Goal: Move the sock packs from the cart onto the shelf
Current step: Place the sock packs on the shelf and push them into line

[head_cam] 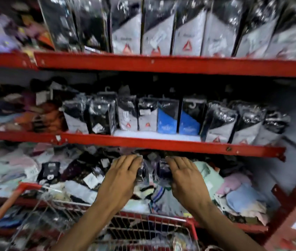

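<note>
- A red metal shelf (161, 144) rack in a shop is filling the view, its upper tiers lined with upright packs, the lowest tier heaped with loose socks.
- The left hand (120, 178) and right hand (187, 178) are pressing inward from either side, fingers extended, clamping a bundle of sock packs (150, 171) between them.
- The bundle is sitting over the lowest tier, just under the middle shelf's lip, its long axis running away from the person.
- Both hands are equally near; the open spot appears to be lying straight ahead, farther in.
- The cart (152, 223) is standing near, below the wrists, with more packs inside.
</note>
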The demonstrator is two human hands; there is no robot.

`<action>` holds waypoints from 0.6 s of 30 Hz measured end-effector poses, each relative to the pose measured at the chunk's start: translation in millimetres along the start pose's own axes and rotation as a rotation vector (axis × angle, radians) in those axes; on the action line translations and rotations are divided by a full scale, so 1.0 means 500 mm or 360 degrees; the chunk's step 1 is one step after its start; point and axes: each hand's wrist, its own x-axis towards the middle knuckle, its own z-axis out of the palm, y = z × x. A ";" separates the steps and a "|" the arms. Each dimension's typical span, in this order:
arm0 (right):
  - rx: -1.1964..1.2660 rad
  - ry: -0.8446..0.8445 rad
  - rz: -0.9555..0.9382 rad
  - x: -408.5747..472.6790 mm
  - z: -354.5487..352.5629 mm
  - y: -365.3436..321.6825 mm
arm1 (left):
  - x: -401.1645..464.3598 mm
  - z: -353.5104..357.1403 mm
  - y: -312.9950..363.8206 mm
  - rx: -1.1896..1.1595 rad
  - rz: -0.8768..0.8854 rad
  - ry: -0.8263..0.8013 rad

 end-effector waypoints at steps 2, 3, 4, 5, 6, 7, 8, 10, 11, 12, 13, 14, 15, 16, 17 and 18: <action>-0.0013 0.0076 0.0012 0.024 -0.034 0.009 | 0.033 -0.033 -0.006 0.0001 0.0018 0.0064; -0.0035 0.0102 0.0027 0.037 -0.050 0.013 | 0.047 -0.048 -0.010 -0.0004 0.0030 0.0098; -0.0055 0.0133 0.0038 0.052 -0.069 0.018 | 0.066 -0.065 -0.013 -0.0020 0.0052 0.0136; -0.0072 0.0167 0.0043 0.064 -0.085 0.022 | 0.081 -0.080 -0.017 -0.0041 0.0068 0.0166; -0.0095 0.0205 0.0048 0.079 -0.099 0.027 | 0.100 -0.095 -0.021 -0.0052 0.0089 0.0195; -0.0115 0.0218 0.0051 0.092 -0.111 0.033 | 0.116 -0.105 -0.024 -0.0049 0.0107 0.0227; -0.0144 0.0230 0.0057 0.102 -0.120 0.038 | 0.130 -0.112 -0.026 -0.0036 0.0127 0.0258; -0.0185 0.0262 0.0060 0.124 -0.138 0.050 | 0.164 -0.124 -0.028 -0.0019 0.0173 0.0292; -0.0198 0.0272 0.0059 0.136 -0.145 0.056 | 0.182 -0.127 -0.026 -0.0026 0.0186 0.0309; -0.0208 0.0278 0.0053 0.147 -0.149 0.063 | 0.198 -0.127 -0.025 -0.0037 0.0197 0.0330; -0.0228 0.0283 0.0050 0.159 -0.153 0.071 | 0.213 -0.126 -0.023 -0.0039 0.0211 0.0361; -0.0240 0.0287 0.0048 0.172 -0.157 0.081 | 0.230 -0.126 -0.021 -0.0050 0.0233 0.0379; -0.0257 0.0285 0.0044 0.183 -0.159 0.090 | 0.246 -0.123 -0.019 -0.0051 0.0253 0.0384; -0.0270 0.0283 0.0040 0.195 -0.162 0.101 | 0.263 -0.121 -0.017 -0.0046 0.0270 0.0384; -0.0277 0.0276 0.0040 0.205 -0.162 0.111 | 0.277 -0.115 -0.015 -0.0036 0.0277 0.0380; -0.0286 0.0272 0.0040 0.214 -0.163 0.124 | 0.294 -0.111 -0.012 -0.0034 0.0282 0.0375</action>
